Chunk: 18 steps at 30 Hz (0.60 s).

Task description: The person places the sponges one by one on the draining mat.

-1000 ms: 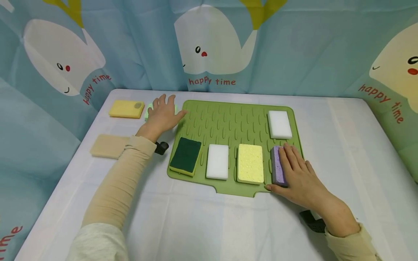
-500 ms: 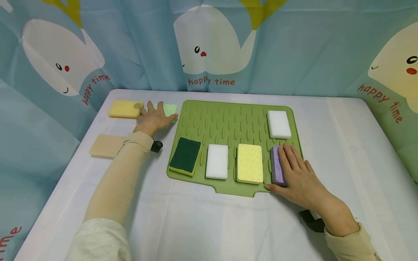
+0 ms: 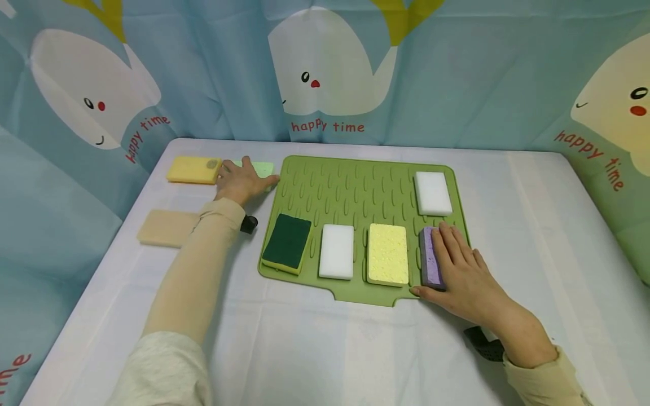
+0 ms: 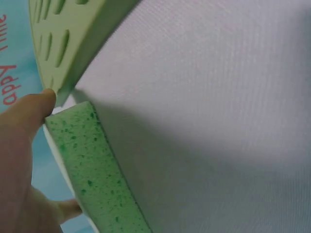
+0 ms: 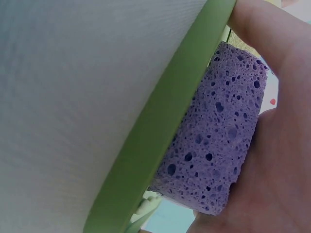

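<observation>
My left hand reaches over a light green sponge at the back left, fingers bent down around its far left part and thumb stretched toward the mat. In the left wrist view, the thumb tip is right at a corner of the speckled green sponge, and another finger is behind it. My right hand rests on a purple sponge at the front right of the green mat, fingers extended over it, thumb by the mat's front edge. The right wrist view shows the porous purple sponge under the palm.
Along the mat's front lie a dark green scouring sponge, a white sponge and a pale yellow sponge. Another white sponge sits at its back right. Left of the mat are a yellow sponge and a beige sponge.
My left hand first shifted left and lowered over the light green sponge, then its spread fingers bent down around it. The right hand stays on the purple sponge.
</observation>
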Tool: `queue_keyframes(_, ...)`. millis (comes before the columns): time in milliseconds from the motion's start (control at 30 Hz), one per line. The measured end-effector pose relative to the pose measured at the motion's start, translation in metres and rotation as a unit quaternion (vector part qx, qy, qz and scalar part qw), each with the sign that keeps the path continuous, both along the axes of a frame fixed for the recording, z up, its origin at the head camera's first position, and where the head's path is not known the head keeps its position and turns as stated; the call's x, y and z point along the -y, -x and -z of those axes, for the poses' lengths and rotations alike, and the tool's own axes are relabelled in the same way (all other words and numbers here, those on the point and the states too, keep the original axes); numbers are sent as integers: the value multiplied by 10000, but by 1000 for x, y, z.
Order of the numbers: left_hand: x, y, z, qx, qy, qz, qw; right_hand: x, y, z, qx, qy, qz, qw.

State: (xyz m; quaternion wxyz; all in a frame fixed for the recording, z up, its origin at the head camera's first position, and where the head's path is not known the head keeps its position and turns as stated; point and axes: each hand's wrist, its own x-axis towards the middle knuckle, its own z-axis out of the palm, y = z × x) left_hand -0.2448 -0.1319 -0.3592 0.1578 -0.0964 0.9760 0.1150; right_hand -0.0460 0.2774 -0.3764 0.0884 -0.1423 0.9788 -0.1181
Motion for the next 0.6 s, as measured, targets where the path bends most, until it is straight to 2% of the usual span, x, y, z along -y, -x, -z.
queue_keyframes(200, -3, 1, 2, -176, 133, -75, 9997, 0, 0, 0, -13, 53, 6, 10000)
queue_keyframes(600, -7, 0, 5, -286, 202, -179, 9992, 0, -1, 0, 9, 20, 12, 10000)
